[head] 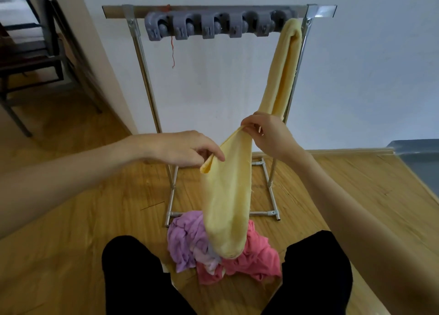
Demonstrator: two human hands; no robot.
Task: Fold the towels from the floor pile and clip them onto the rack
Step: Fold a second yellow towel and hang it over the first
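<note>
A yellow towel (225, 200) hangs folded in front of me, its lower end brushing the floor pile. My left hand (187, 148) pinches one upper corner and my right hand (266, 131) pinches the other, the top edge stretched between them. A second yellow towel (282, 65) hangs from the rightmost clip of the grey clip bar (209, 27) on the metal rack (142, 60). The other clips hold nothing. The floor pile holds a purple towel (185, 238) and a pink towel (256, 260) between my knees.
A dark chair (35, 60) stands at the far left behind a wall corner. A red thread (173, 51) dangles from the rack bar. The rack's base frame (268, 212) lies on the wooden floor. A grey surface (422, 158) sits at the right edge.
</note>
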